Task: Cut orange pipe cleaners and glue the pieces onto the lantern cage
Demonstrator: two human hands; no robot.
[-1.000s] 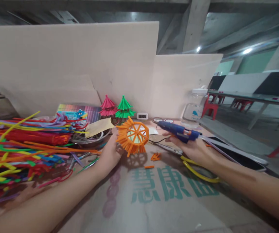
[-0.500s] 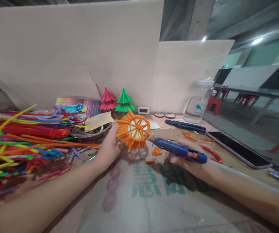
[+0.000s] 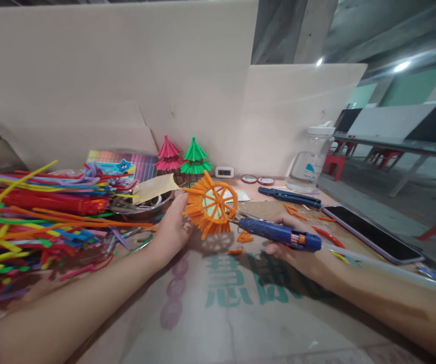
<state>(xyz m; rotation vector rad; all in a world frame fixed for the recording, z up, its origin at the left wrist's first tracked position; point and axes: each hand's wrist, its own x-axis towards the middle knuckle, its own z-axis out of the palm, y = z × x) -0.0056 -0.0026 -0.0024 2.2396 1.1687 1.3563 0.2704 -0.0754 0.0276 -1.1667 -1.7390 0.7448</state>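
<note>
My left hand (image 3: 170, 230) grips an orange pipe-cleaner wheel (image 3: 211, 205), holding it tilted just above the cardboard. My right hand (image 3: 292, 247) is closed round a blue glue gun (image 3: 278, 234) whose nozzle touches the wheel's lower right rim. A glue stick pokes out of the gun's back end toward the right. Small orange offcuts (image 3: 243, 237) lie on the cardboard under the wheel.
A big heap of coloured pipe cleaners (image 3: 39, 217) fills the left. A metal bowl (image 3: 142, 208), pink and green paper trees (image 3: 183, 159), a small clock (image 3: 223, 172), a plastic bottle (image 3: 311, 162), a blue cutter (image 3: 290, 197), red-handled pliers (image 3: 328, 236) and a phone (image 3: 373, 233) surround the hands.
My right hand has brought the glue gun left and down from beside the wheel until its nozzle touches the rim. The left hand has kept the wheel almost still.
</note>
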